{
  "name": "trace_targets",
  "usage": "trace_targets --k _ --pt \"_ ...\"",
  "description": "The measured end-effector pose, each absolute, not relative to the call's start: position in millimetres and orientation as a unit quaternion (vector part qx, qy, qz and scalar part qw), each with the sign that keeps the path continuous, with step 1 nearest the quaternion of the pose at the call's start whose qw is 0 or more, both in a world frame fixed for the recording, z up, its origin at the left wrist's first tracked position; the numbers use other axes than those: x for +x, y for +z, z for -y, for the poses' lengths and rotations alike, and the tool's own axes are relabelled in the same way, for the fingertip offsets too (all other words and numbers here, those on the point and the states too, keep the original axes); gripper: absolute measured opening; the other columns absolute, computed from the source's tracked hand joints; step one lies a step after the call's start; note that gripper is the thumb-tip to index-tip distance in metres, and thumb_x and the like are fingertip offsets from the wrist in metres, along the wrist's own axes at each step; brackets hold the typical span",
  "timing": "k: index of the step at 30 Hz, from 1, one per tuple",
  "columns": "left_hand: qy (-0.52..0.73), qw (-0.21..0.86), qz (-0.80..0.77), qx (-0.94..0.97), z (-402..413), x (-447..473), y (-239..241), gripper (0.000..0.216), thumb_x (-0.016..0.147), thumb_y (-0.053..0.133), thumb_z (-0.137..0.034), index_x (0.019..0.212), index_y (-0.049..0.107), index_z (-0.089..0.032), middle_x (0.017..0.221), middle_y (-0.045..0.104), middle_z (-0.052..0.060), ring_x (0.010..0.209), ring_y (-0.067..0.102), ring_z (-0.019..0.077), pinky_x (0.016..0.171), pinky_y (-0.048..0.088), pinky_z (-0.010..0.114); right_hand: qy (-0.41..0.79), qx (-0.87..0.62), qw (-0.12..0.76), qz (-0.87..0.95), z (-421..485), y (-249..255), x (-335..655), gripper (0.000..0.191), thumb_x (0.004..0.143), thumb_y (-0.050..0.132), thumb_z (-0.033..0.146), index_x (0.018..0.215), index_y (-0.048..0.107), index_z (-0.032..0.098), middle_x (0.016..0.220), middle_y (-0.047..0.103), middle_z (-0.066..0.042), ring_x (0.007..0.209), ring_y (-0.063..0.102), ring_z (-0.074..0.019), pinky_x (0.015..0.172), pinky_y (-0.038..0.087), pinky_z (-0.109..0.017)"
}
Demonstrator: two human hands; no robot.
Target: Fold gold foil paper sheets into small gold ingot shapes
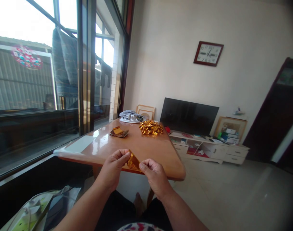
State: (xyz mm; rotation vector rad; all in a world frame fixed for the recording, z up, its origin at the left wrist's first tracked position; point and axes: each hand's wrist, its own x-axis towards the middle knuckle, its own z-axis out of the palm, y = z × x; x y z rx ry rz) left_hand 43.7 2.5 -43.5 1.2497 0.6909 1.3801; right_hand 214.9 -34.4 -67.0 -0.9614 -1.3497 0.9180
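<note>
Between my hands, just over the near edge of the wooden table (137,150), is a piece of shiny gold foil paper (133,161), partly folded and creased. My left hand (114,168) pinches its upper left corner between thumb and fingers. At its lower right end, my right hand (154,175) grips it in the same way. Farther back on the table lies a stack of flat gold foil sheets (119,131). To the right of that stack is a heap of folded gold foil pieces (151,127).
Folded cloth (132,116) lies at the table's far end, and a white sheet (80,144) at its left. A window (36,80) runs along the left. Beyond the table stand a television (188,115) and a low white cabinet (210,150). Bags (40,208) are at lower left.
</note>
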Motion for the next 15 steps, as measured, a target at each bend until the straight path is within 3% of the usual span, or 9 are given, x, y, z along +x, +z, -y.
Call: trace_targets --k 5,8,11,13,15 --pt "0.580 0.513 -0.330 0.540 -6 41 -47 0.029 0.083 0.069 -0.044 0.083 0.065 -0.016 0.074 0.062 0.000 0.064 0.052 0.0117 0.063 0.040 0.024 0.374 -0.427 0.580 0.584 30 -63 223 0.031 0.085 0.065 0.048 0.081 0.066 0.017 0.066 0.059 0.002 0.062 0.048 -0.0128 0.059 0.039 -0.024" --pt "0.568 0.493 -0.341 0.564 -6 39 -47 0.029 0.081 0.069 -0.042 0.095 0.064 -0.017 0.086 0.067 0.003 0.076 0.061 0.0159 0.071 0.047 0.027 0.371 -0.439 0.547 0.608 29 -56 230 0.027 0.084 0.066 0.043 0.077 0.065 0.017 0.064 0.057 0.003 0.060 0.046 -0.0120 0.057 0.037 -0.023" --pt "0.571 0.375 -0.370 0.630 -6 38 -42 0.036 0.078 0.072 -0.038 0.108 0.066 -0.019 0.103 0.069 0.007 0.094 0.064 0.0223 0.080 0.050 0.033 0.349 -0.466 0.509 0.634 30 -48 237 0.024 0.083 0.066 0.038 0.073 0.063 0.017 0.063 0.057 0.004 0.059 0.046 -0.0117 0.056 0.037 -0.023" --pt "0.534 0.310 -0.357 0.700 -5 37 -39 0.032 0.077 0.072 -0.037 0.104 0.072 -0.021 0.104 0.070 0.008 0.099 0.064 0.0251 0.082 0.051 0.034 0.339 -0.476 0.487 0.650 32 -44 239 0.022 0.083 0.065 0.036 0.071 0.063 0.017 0.064 0.058 0.003 0.060 0.047 -0.0117 0.057 0.038 -0.023" --pt "0.471 0.315 -0.323 0.758 -4 38 -36 0.023 0.075 0.073 -0.038 0.092 0.076 -0.023 0.093 0.073 0.007 0.092 0.065 0.0249 0.077 0.051 0.031 0.338 -0.474 0.466 0.666 34 -40 241 0.021 0.083 0.066 0.034 0.072 0.064 0.017 0.065 0.059 0.003 0.061 0.048 -0.0116 0.057 0.038 -0.022"
